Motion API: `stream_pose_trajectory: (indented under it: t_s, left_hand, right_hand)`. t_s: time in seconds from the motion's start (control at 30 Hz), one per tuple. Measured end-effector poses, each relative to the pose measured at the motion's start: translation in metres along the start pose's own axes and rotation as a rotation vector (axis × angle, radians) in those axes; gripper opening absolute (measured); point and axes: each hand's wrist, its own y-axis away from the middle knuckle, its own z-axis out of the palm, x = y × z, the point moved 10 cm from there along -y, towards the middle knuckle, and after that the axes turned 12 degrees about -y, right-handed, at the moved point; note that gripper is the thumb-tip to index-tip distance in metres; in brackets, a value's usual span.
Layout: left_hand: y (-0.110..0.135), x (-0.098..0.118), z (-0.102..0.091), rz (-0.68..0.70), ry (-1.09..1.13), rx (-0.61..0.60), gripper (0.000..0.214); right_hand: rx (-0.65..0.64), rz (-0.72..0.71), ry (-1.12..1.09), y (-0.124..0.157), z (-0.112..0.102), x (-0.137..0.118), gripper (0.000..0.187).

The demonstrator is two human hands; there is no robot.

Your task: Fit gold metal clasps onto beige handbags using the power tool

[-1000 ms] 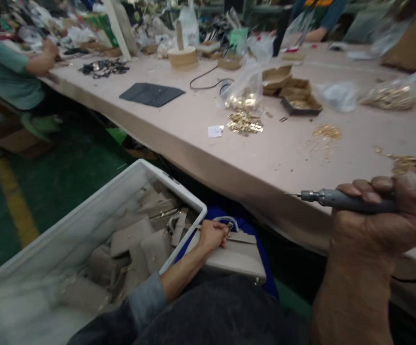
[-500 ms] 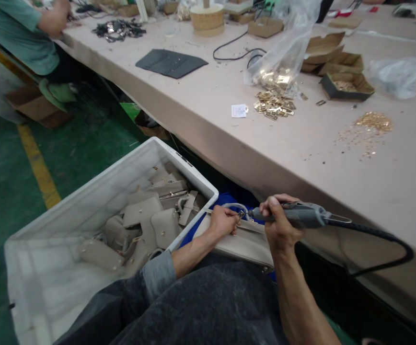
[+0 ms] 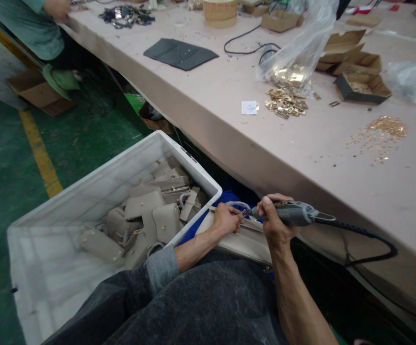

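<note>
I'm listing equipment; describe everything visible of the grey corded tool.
The tool is a slim grey cylinder, apparently plastic, with a wire loop and dark cable at its rear. The right hand holds it nearly level at the beige bag, its narrower nose pointing toward the left hand. The grip hides part of it; what its tip touches is unclear.

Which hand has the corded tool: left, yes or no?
No, the right hand grips the corded tool, while the left hand pinches a small metal piece at the beige bag.
</note>
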Motion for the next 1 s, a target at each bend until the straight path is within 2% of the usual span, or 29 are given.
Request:
stream_pose_trajectory:
  t_s: [0.13,0.23,0.3,0.43,0.53,0.63,0.73,0.8,0.83,0.9,1.0]
  left_hand:
    - [0.003,0.010,-0.004,0.025,-0.019,0.000,0.010]
    - [0.013,0.024,-0.004,0.103,-0.038,-0.031,0.022]
    - [0.013,0.025,-0.004,0.147,-0.040,-0.052,0.028]
    - [-0.002,0.018,0.000,0.210,-0.033,-0.096,0.037]
    - [-0.004,0.016,0.003,0.213,-0.050,-0.100,0.039]
    - [0.000,0.019,0.005,0.222,-0.087,-0.092,0.037]
    - [0.004,0.027,0.005,0.295,-0.140,-0.060,0.038]
    - [0.006,0.029,0.007,0.327,-0.128,-0.061,0.040]
    - [0.005,0.028,0.007,0.319,-0.089,-0.064,0.039]
    - [0.003,0.020,0.008,0.261,0.032,-0.075,0.037]
    - [-0.005,0.007,0.008,0.172,0.171,-0.080,0.052]
  right_hand:
    - [-0.127,0.028,0.118,0.003,0.010,0.007,0.018]
    - [-0.253,-0.018,0.216,0.005,0.026,-0.001,0.009]
    - [-0.301,-0.014,0.219,0.006,0.035,-0.001,0.008]
    - [-0.185,0.022,0.181,-0.002,0.028,0.012,0.016]
    - [-0.107,0.052,0.122,-0.001,0.017,0.016,0.025]
    - [-0.151,0.120,0.096,0.001,0.017,0.010,0.027]
    - [-0.363,0.163,0.055,0.001,0.037,-0.013,0.029]
    - [-0.478,0.112,-0.014,-0.002,0.047,-0.042,0.028]
    - [-0.488,0.066,-0.067,-0.007,0.046,-0.059,0.026]
    - [-0.425,-0.024,-0.213,-0.024,0.033,-0.094,0.020]
    - [-0.243,-0.146,-0.427,-0.067,-0.011,-0.142,0.015]
